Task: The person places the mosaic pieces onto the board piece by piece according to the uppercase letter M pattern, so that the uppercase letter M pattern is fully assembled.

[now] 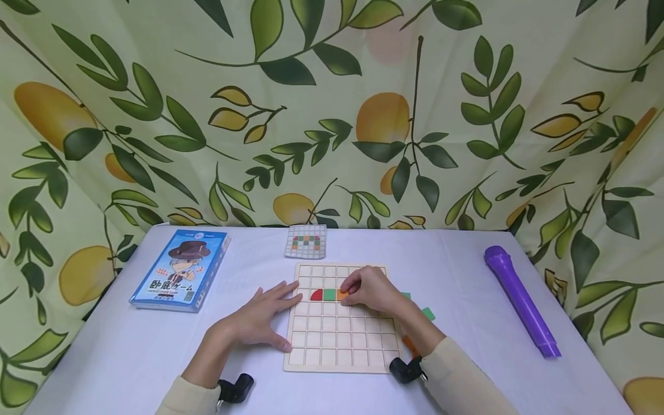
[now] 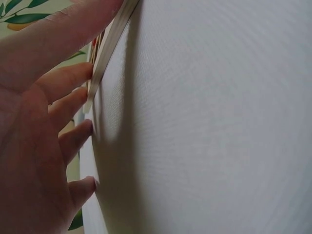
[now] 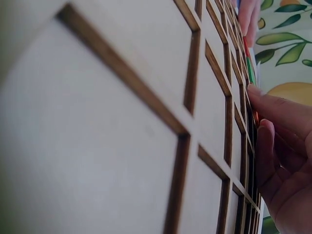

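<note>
A pale wooden grid board (image 1: 339,341) lies flat on the table. In one of its upper rows sit a red curved-edged tile (image 1: 317,295) and a green square tile (image 1: 329,295), side by side. Right of the green one, my right hand (image 1: 370,290) pinches an orange tile (image 1: 342,295) at the board's surface; the fingers partly cover it. My left hand (image 1: 261,316) is spread with straight fingers, its fingertips and thumb touching the board's left edge. The left wrist view shows that thumb (image 2: 63,36) against the board's side.
Behind the board lies a small pattern card (image 1: 305,241) with a coloured grid. A blue game box (image 1: 178,270) is at the left, a purple microphone-shaped stick (image 1: 521,302) at the right. Loose green tiles (image 1: 427,313) and orange tiles (image 1: 410,346) lie beside the board, partly under my right forearm.
</note>
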`<state>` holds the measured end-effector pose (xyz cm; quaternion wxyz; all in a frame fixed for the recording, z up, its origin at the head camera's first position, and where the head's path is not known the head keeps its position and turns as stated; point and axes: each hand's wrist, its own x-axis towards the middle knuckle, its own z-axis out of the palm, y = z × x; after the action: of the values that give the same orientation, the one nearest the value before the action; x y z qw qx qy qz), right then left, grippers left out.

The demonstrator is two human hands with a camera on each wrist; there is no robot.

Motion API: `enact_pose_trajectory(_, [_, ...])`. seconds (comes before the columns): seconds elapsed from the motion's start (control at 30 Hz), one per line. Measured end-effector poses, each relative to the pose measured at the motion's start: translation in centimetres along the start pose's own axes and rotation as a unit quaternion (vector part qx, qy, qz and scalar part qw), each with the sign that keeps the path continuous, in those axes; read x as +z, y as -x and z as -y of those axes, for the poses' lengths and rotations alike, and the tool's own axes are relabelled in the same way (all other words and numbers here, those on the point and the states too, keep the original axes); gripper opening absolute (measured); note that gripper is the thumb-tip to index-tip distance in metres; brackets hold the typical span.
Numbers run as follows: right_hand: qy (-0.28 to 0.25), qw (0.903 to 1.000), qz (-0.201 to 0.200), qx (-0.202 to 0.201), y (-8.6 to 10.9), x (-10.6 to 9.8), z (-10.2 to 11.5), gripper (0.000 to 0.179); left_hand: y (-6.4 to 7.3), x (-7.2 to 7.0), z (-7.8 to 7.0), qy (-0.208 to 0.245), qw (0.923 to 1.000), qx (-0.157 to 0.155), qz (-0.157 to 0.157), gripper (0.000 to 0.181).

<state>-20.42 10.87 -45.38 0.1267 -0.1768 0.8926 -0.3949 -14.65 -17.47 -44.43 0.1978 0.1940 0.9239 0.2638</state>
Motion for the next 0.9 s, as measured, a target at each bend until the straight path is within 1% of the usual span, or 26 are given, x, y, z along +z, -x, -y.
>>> enact_pose_trajectory(0.3, [-0.004, 0.9999, 0.001, 0.012, -0.1, 0.0, 0.0, 0.014, 0.1, 0.2, -0.2, -0.008, 0.9999, -0.009, -0.003, 0.104])
enact_pose_trajectory(0.43, [-0.004, 0.9999, 0.002, 0.011, -0.1, 0.0, -0.1, 0.014, 0.2, 0.2, -0.2, -0.010, 0.9999, -0.006, -0.004, 0.104])
enact_pose_trajectory(0.53, [-0.007, 0.9998, 0.015, 0.008, -0.1, -0.2, -0.3, 0.014, 0.2, 0.2, -0.3, -0.012, 0.9999, -0.007, -0.004, 0.103])
enact_pose_trajectory(0.63, [-0.011, 0.9991, 0.042, 0.000, 0.0, -0.7, -0.5, 0.017, 0.1, 0.2, -0.3, -0.007, 0.9999, -0.007, -0.005, 0.103])
enact_pose_trajectory(0.77, [-0.027, 0.9965, 0.078, -0.017, 0.4, -1.9, -0.7, 0.027, 0.1, 0.2, -0.3, -0.004, 1.0000, -0.006, -0.003, 0.102])
enact_pose_trajectory(0.83, [-0.034, 0.9958, 0.083, -0.022, 0.7, -2.5, -0.7, 0.032, 0.1, 0.2, -0.4, -0.003, 0.9999, -0.010, -0.002, 0.102])
enact_pose_trajectory(0.9, [-0.031, 0.9963, 0.076, -0.025, 1.1, -3.2, -0.6, 0.033, 0.1, 0.2, -0.4, -0.002, 0.9999, -0.013, -0.002, 0.103])
